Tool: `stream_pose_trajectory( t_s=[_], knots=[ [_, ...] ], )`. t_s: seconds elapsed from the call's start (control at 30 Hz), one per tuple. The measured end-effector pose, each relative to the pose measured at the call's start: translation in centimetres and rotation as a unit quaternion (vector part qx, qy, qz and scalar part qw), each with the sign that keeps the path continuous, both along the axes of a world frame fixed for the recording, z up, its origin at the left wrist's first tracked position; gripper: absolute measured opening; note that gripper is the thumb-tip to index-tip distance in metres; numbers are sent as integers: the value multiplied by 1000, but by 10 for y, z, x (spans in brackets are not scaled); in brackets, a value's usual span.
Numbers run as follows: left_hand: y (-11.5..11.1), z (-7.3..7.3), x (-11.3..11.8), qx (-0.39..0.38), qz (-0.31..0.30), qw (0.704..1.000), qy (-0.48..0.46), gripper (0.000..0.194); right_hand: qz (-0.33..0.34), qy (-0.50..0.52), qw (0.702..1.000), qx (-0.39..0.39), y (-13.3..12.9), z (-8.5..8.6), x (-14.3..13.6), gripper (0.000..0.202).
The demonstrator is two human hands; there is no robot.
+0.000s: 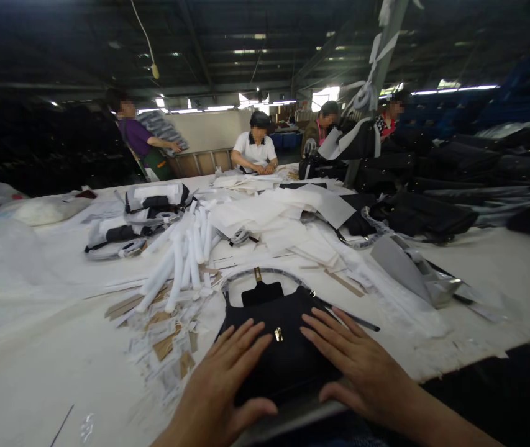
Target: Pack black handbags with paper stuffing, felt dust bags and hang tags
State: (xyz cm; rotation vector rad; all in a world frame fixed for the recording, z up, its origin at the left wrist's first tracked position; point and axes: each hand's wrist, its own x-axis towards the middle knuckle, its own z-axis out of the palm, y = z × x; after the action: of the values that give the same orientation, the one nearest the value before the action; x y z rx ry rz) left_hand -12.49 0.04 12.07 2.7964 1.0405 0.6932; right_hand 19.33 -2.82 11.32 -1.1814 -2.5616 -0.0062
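A black handbag point(287, 366) lies at the near edge of the table, a gold clasp point(278, 334) on its front. Its flap tab point(263, 293) is folded back away from me, and the handle, wrapped in clear plastic, arches behind it. Flat on the bag's left side rests my left hand point(227, 379), fingers stretched out. My right hand point(355, 357) lies spread over the right side, the thumb held apart. Neither hand grasps anything. Part of a dark strap point(358, 320) sticks out beyond my right fingers.
White foam tubes point(190, 248) and small paper tags point(162, 341) lie to the left. White paper sheets point(283, 211) cover the middle. Grey wrapped bags point(120, 233) sit farther left, and black bags point(423, 214) pile up on the right. Several people work beyond the table point(59, 329).
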Motion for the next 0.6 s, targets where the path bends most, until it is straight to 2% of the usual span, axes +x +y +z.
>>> stream_pose_trajectory(
  t_s=[0.07, 0.13, 0.23, 0.37, 0.47, 0.53, 0.6],
  knots=[
    [-1, -7, 18, 6, -47, 995, 86, 98, 22, -25, 999, -28, 12, -1, -11, 96],
    [1, -21, 27, -1, -36, 990, 139, 104, 28, -34, 998, -49, 21, -9, -15, 97],
    [3, -54, 26, 27, -10, 984, 175, 84, 33, -35, 998, -44, 24, -32, -16, 85],
    [-2, -93, 18, 142, -18, 976, 162, 66, 31, -32, 999, 10, 18, -73, -16, 69],
    [-9, -99, 17, 131, -21, 980, 150, 68, 32, -26, 999, 1, 10, -92, -13, 72],
    [-12, -94, 18, 79, -43, 985, 150, 73, 30, -9, 999, -37, 4, -93, -10, 75],
    [-13, -90, 19, 50, -58, 986, 146, 80, 28, 12, 996, -84, 1, -84, -7, 72]
  ],
)
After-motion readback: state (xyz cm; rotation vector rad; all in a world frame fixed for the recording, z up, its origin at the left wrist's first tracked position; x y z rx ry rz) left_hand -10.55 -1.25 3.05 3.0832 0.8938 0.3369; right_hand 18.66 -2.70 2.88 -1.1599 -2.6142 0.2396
